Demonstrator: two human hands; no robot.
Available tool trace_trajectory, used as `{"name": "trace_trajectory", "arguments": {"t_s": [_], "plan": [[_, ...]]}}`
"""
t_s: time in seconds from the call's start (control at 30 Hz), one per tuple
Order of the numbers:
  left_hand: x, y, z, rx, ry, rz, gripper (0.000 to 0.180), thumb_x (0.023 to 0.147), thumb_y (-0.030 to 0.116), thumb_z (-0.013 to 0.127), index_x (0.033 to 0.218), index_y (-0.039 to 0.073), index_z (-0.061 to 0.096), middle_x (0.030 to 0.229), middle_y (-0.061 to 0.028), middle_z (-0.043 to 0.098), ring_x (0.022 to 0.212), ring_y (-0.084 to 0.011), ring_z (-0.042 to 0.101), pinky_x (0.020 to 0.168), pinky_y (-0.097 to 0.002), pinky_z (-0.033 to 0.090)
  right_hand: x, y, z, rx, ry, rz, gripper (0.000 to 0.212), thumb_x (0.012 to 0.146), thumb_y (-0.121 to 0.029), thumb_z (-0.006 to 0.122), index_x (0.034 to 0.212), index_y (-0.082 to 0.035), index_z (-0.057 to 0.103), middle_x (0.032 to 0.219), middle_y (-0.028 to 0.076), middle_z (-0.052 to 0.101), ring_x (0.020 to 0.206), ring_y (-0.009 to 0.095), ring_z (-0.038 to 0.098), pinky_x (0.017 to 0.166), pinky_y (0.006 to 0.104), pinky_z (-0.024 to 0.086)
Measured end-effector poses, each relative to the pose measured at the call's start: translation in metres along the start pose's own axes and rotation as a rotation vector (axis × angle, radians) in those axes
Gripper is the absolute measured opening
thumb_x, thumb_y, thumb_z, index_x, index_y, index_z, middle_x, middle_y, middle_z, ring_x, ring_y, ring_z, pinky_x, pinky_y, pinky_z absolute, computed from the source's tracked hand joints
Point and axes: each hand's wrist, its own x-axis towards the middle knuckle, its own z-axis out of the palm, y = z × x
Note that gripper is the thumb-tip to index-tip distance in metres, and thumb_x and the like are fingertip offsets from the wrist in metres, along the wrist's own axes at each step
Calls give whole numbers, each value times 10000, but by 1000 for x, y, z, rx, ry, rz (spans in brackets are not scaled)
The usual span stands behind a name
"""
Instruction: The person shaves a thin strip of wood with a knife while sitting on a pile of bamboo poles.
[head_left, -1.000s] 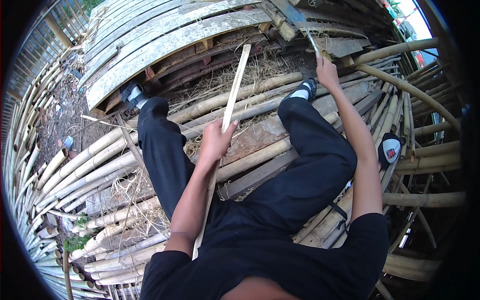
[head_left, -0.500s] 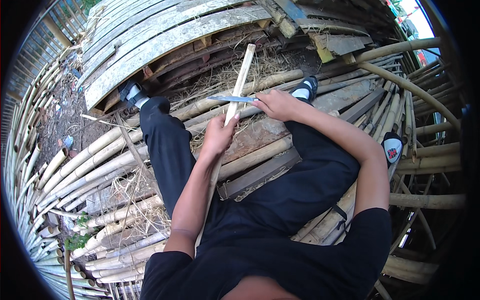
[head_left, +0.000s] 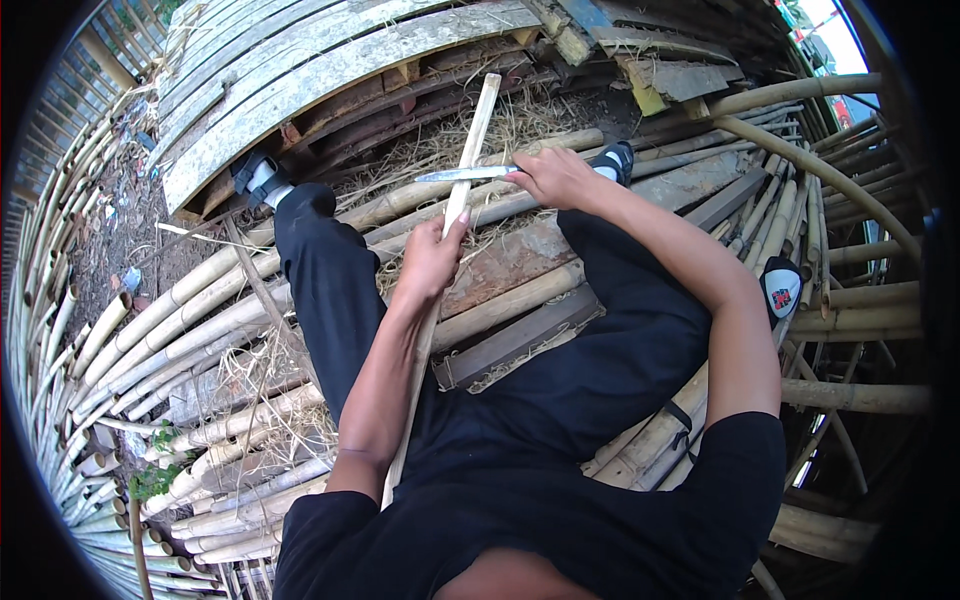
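A long, pale split-bamboo strip runs from beside my left forearm up and away between my legs. My left hand is wrapped round it partway along, thumb on the upper side. Just beyond that grip, a knife lies across the strip, its blade pointing left and touching or nearly touching the surface. The knife's handle is closed inside my right hand, so most of it is hidden. The strip's lower end passes beside my left arm toward my body.
A slatted wooden pallet stands at the far left, with scrap boards at the far right. Bamboo poles lie all around and under my legs. Shavings litter the ground. A bent bamboo pole arches at the right.
Both hands have shifted slightly away from my body, carrying the strip and knife. The knife still crosses the strip, with its blade tilted a little differently.
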Motion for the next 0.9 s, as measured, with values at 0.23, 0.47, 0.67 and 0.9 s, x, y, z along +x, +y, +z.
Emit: {"name": "trace_trajectory", "arguments": {"t_s": [0.23, 0.47, 0.67, 0.9], "plan": [[-10, 1, 5, -38, -40, 23, 324, 974, 362, 545, 795, 99, 484, 548, 82, 357, 389, -32, 288, 348, -223, 212, 11, 57, -22, -92, 119, 232, 496, 959, -480, 454, 806, -25, 579, 654, 244, 600, 651, 462, 596, 595, 548, 465], [-6, -12, 4, 80, 16, 43, 368, 967, 335, 551, 823, -1, 598, 511, 28, 453, 401, -80, 406, 382, -291, 310, 0, 31, -10, 134, 0, 379, 547, 980, -478, 393, 843, -3, 625, 746, 274, 628, 766, 473, 611, 722, 538, 480], [-12, -10, -4, 37, 16, 29, 362, 968, 338, 552, 830, 7, 605, 506, 37, 445, 403, -77, 398, 381, -289, 294, -2, -15, -6, 78, -138, 34, 513, 974, -474, 408, 844, -25, 620, 718, 255, 620, 744, 459, 615, 696, 541, 486], [-31, 8, 1, -104, -161, -72, 335, 969, 352, 553, 856, 37, 574, 529, 49, 421, 395, -59, 360, 357, -254, 283, -11, 121, -42, -106, 83, 651, 572, 988, -475, 360, 888, 14, 639, 892, 271, 654, 906, 452, 621, 801, 530, 483]]}}
